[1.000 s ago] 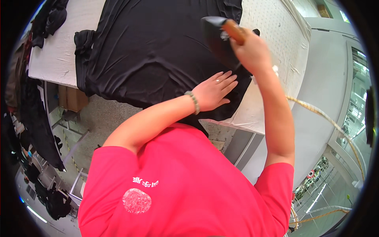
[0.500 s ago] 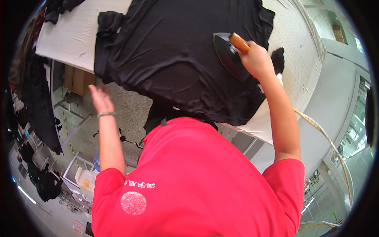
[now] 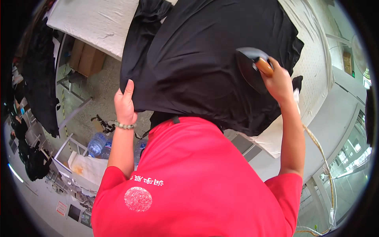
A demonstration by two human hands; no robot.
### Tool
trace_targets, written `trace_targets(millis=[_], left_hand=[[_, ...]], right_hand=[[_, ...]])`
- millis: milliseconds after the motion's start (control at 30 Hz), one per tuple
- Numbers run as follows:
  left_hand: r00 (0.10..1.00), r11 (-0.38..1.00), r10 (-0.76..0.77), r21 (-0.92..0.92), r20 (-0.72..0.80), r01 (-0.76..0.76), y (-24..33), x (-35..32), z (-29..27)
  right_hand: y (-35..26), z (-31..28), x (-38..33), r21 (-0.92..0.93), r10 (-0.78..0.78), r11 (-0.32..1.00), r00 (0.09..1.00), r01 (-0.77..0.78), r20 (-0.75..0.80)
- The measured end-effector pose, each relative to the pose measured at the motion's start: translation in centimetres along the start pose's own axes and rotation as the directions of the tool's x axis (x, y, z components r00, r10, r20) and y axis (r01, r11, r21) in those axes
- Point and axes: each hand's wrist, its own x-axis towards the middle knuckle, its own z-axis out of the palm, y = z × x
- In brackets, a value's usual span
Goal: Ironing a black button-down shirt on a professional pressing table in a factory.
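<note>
A black garment (image 3: 189, 67) lies spread over the white padded ironing table (image 3: 92, 23), its near edge hanging toward my body. My right hand (image 3: 279, 83) is closed round the wooden handle of an iron (image 3: 249, 70), whose dark soleplate rests on or just over the right part of the cloth. At the garment's near left edge, my left hand (image 3: 126, 103) pinches the fabric, thumb on top and fingers partly hidden. A loose sleeve-like fold (image 3: 139, 43) runs along the left side.
A cord and hose (image 3: 314, 138) trail down on the right. Beneath the table at left stands a cardboard box (image 3: 85, 59). Large clear bottles (image 3: 96, 144) and a metal frame (image 3: 75, 114) are near my left forearm. Black clothes (image 3: 39, 87) hang farther left.
My left hand, open in the air before, has moved right and taken the garment's edge. The cloth has shifted and turned to the right in view. The iron appears farther right and lower.
</note>
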Motion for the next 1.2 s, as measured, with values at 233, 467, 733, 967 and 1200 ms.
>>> trace_targets(millis=[233,467,733,967,1200], left_hand=[[0.974,0.973,0.227,-0.046,0.027,-0.225,1.6,-0.3,1.7],[0.991,0.986,0.134,-0.105,0.024,-0.131,1.5,-0.4,0.3],[0.994,0.987,-0.071,-0.136,0.086,0.082,-0.3,-0.3,0.0],[0.978,0.944,-0.161,0.309,0.131,0.114,-6.2,-0.9,-1.4],[0.982,0.906,0.175,0.402,-0.074,-0.131,-5.6,-1.8,1.6]], right_hand=[[-16.9,0.9,4.9,-0.005,-0.332,0.931,0.85,0.366,0.409],[-15.6,0.0,3.7,0.155,-0.186,0.977,0.949,0.15,0.253],[12.4,-2.4,-5.4,0.309,0.6,0.753,0.799,-0.581,0.039],[31.3,2.7,-17.8,0.239,0.843,0.538,0.521,-0.808,-0.133],[22.9,8.9,-24.6,0.172,0.406,0.895,0.594,-0.411,-0.695]])
